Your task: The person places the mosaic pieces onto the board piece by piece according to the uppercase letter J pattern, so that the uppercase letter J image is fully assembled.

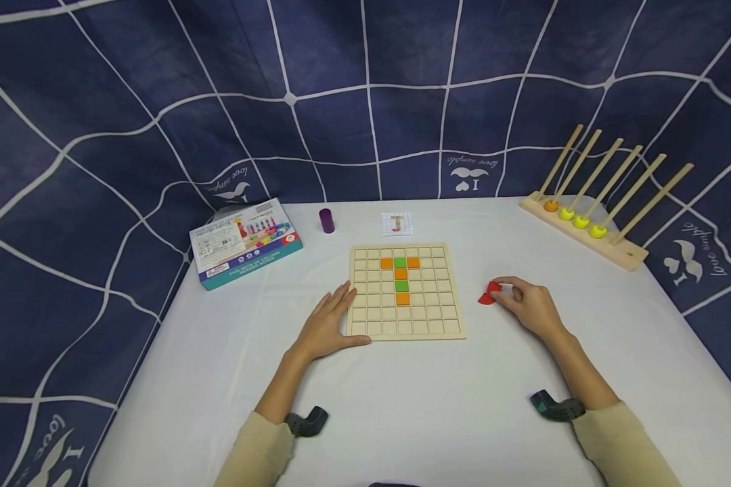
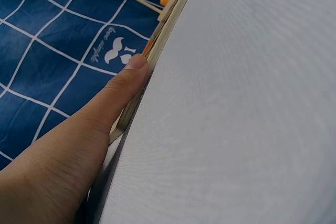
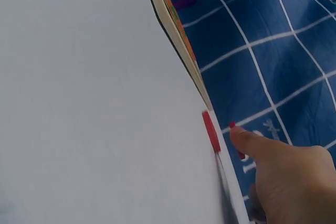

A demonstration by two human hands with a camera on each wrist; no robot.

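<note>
A square wooden grid board (image 1: 378, 327) lies mid-table, holding orange and green square tiles (image 1: 402, 286) in a T shape. My left hand (image 1: 327, 327) rests at its left side, fingers straight and touching the edge; the left wrist view shows the thumb (image 2: 123, 85) along the board's rim. To the right of the board, my right hand (image 1: 531, 308) pinches a red tile (image 1: 494, 287) between thumb and fingertips, raised a little off the table. Just below it, a second red piece (image 1: 485, 299) with a curved edge lies flat, seen edge-on as a red piece (image 3: 211, 131).
Behind the board lies a small pattern card (image 1: 397, 224) with a J-like figure. A purple cylinder (image 1: 326, 220) stands left of it, near a printed toy box (image 1: 244, 240). At back right is a wooden peg stand (image 1: 630, 259) with orange and yellow beads.
</note>
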